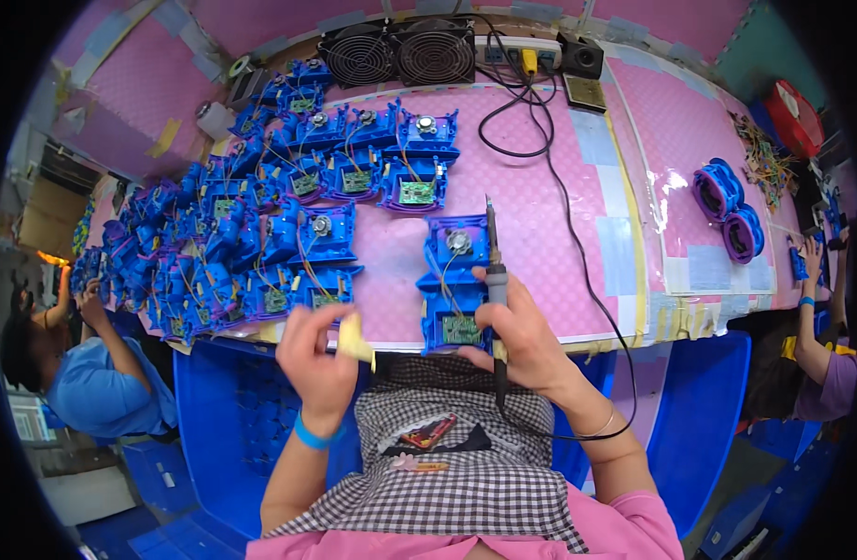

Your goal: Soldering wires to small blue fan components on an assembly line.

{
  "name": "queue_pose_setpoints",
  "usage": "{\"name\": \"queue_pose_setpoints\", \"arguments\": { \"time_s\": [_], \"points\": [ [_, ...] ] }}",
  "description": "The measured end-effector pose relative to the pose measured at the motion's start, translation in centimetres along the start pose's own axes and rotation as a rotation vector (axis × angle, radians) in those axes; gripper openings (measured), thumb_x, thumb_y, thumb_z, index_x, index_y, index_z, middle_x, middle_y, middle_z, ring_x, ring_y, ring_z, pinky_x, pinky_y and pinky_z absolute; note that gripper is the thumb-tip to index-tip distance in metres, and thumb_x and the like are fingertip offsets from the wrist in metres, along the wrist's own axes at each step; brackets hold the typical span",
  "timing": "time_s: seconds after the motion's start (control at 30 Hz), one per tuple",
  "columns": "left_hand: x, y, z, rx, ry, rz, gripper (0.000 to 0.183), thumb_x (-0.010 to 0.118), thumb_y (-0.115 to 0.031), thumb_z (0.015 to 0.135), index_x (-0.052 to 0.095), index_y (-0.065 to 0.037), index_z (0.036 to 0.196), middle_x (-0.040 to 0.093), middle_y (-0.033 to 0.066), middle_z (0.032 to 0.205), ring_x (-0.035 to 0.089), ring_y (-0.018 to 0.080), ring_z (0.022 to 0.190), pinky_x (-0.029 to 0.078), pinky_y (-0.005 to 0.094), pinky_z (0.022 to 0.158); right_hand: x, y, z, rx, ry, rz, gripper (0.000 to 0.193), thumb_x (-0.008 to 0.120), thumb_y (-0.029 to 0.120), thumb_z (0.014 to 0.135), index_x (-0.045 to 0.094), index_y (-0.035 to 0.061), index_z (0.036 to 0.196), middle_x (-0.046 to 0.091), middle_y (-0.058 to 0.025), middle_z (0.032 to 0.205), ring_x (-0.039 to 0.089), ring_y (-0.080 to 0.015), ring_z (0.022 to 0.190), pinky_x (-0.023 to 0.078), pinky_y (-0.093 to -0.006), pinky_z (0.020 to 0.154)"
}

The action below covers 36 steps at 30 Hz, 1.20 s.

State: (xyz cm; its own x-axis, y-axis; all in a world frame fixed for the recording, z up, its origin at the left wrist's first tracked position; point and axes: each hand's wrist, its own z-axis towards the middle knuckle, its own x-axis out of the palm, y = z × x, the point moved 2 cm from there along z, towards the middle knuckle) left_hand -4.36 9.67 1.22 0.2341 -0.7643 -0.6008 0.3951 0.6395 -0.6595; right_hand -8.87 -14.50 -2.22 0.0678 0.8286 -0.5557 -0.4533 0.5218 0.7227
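My right hand [524, 329] is closed around a soldering iron [496, 278] held upright, its dark tip pointing toward the far side of the table. Beside that hand lies an opened blue plastic housing [433, 322], its near half touching or nearly touching my fingers. A green circuit board [460, 329] sits in the near half, and thin wires run to a round silvery part [458, 242] in the far half. My left hand [318, 359], raised near the table edge, pinches a pale yellow piece [354, 339] whose kind I cannot make out.
Many similar blue housings [415, 177] crowd the table's left. Two black fans [435, 53] stand behind, beside a power strip [503, 56]. The iron's black cord [570, 215] loops across the right. Blue bins [225, 411] flank my lap. People work left [106, 383] and right [825, 364].
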Motion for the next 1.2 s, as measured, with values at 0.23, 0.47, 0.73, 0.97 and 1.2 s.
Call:
{"name": "queue_pose_setpoints", "arguments": {
  "time_s": [0.23, 0.47, 0.73, 0.97, 1.2],
  "points": [
    [-0.6, 4.8, -5.1, -0.083, 0.046, 0.242, 0.056, 0.077, -0.011, 0.075, 0.058, -0.003, 0.127, 0.046, 0.0073, 0.076, 0.043, 0.0216, 0.064, 0.036, 0.0343, 0.056, 6.1, 0.9, 4.0, 0.021, 0.096, 0.102, 0.043, 0.078, 0.012, 0.068, 0.049, 0.0049, 0.098, 0.046, -0.0283, 0.125, 0.044, -0.0482, 0.116, 0.04, -0.0497, 0.096],
    [-0.1, 7.2, -4.4, -0.204, -0.168, -0.142, 0.035, 0.059, -0.003, 0.09, 0.057, 0.004, 0.124, 0.058, 0.0107, 0.114, 0.057, 0.0206, 0.096, 0.048, 0.0313, 0.084, 2.6, 0.8, 4.2, -0.132, -0.167, 0.153, 0.036, 0.077, 0.016, 0.072, 0.05, 0.0056, 0.093, 0.053, -0.0227, 0.111, 0.052, -0.0394, 0.107, 0.045, -0.0409, 0.087],
    [5.7, 0.1, -6.5, -0.43, 0.416, -0.826, 0.04, 0.043, -0.029, 0.101, 0.05, -0.005, 0.07, 0.04, -0.0012, 0.059, 0.033, 0.0051, 0.052, 0.022, 0.0219, 0.047, -16.7, -7.3, -3.5, 0.32, -1.276, -0.494, 0.017, 0.065, 0.014, 0.09, 0.053, 0.0027, 0.091, 0.064, -0.0093, 0.076, 0.061, -0.0163, 0.06, 0.045, -0.0281, 0.054],
    [6.7, -2.2, -6.6, -0.491, 0.471, -0.811, 0.032, 0.052, -0.027, 0.096, 0.06, 0.001, 0.083, 0.048, 0.0019, 0.052, 0.034, 0.0077, 0.043, 0.027, 0.0233, 0.044, -23.0, -13.4, -3.7, 0.481, -1.063, -1.037, 0.028, 0.059, -0.006, 0.072, 0.052, 0.0056, 0.097, 0.063, -0.0163, 0.091, 0.055, -0.0416, 0.101, 0.045, -0.049, 0.081],
    [7.5, -4.3, -4.8, -0.315, 0.7, -1.127, 0.045, 0.055, -0.041, 0.095, 0.056, 0.0, 0.076, 0.037, -0.0002, 0.043, 0.029, 0.0102, 0.036, 0.026, 0.0262, 0.04, -19.4, -13.6, -2.6, 0.463, -0.962, -0.835, 0.016, 0.057, 0.001, 0.079, 0.054, 0.0099, 0.091, 0.065, -0.0143, 0.086, 0.056, -0.0434, 0.102, 0.051, -0.0501, 0.072]
  ]
}}
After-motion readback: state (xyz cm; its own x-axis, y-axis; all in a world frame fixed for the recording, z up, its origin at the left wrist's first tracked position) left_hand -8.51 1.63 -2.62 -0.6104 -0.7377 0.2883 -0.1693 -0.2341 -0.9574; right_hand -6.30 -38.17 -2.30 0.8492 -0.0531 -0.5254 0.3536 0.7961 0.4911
